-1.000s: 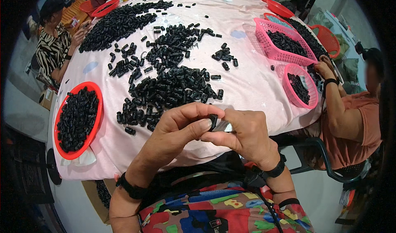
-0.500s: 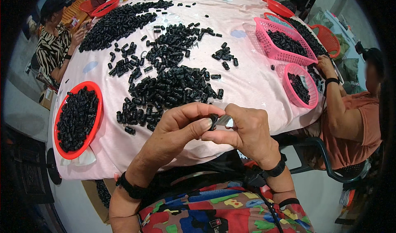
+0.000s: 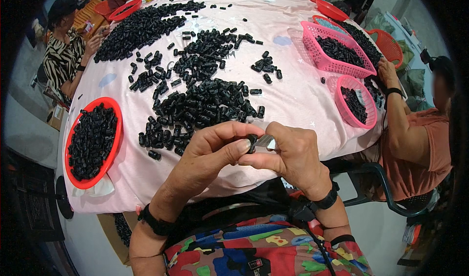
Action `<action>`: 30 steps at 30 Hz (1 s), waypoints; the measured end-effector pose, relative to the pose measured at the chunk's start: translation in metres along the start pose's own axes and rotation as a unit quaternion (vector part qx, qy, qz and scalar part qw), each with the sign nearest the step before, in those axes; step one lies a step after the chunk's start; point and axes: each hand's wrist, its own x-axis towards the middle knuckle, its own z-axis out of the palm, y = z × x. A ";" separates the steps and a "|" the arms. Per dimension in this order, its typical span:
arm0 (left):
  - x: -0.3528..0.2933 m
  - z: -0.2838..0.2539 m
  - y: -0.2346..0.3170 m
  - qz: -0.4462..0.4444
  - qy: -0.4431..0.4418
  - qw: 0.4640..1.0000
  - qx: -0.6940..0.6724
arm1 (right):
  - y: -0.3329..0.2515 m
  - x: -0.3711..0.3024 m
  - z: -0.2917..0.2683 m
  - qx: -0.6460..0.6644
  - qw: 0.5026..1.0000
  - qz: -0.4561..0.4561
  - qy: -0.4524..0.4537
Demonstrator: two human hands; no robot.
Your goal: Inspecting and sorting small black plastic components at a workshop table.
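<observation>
Piece (image 3: 252, 143): small, black, held above the worktop (image 3: 303, 100) near its front edge.
Left hand (image 3: 209, 147): fingers pinched together on the piece.
Right hand (image 3: 297, 151): fingers clamped on a metal blade (image 3: 265, 141), its end at the piece.
Ahead: heap of black parts (image 3: 200, 102) just beyond the hands.
Left edge: filled red tray (image 3: 119, 129).
Right edge: pink baskets (image 3: 337, 67) and a co-worker's hand (image 3: 389, 74).

Head-worn fisheye, looking down at near hands (image 3: 300, 151), table (image 3: 293, 95) beyond.
</observation>
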 end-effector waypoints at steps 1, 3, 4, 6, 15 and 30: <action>0.000 -0.001 -0.001 0.003 0.000 1.000 0.006 | 0.000 0.000 0.000 0.000 1.000 0.000 0.000; 0.000 -0.002 -0.002 0.005 -0.001 1.000 0.011 | 0.001 0.000 0.001 -0.001 1.000 0.003 -0.004; 0.001 -0.001 -0.002 0.007 0.000 1.000 0.010 | 0.000 0.000 0.001 -0.001 1.000 0.003 -0.004; 0.001 -0.001 -0.002 0.008 0.001 1.000 0.009 | -0.001 0.000 0.000 0.001 1.000 0.009 -0.013; 0.000 -0.001 -0.001 0.010 -0.001 1.000 -0.003 | -0.002 0.000 0.000 0.014 1.000 0.000 0.007; 0.000 -0.004 -0.002 -0.025 0.005 0.998 -0.050 | -0.007 0.004 -0.006 0.275 0.961 0.035 0.000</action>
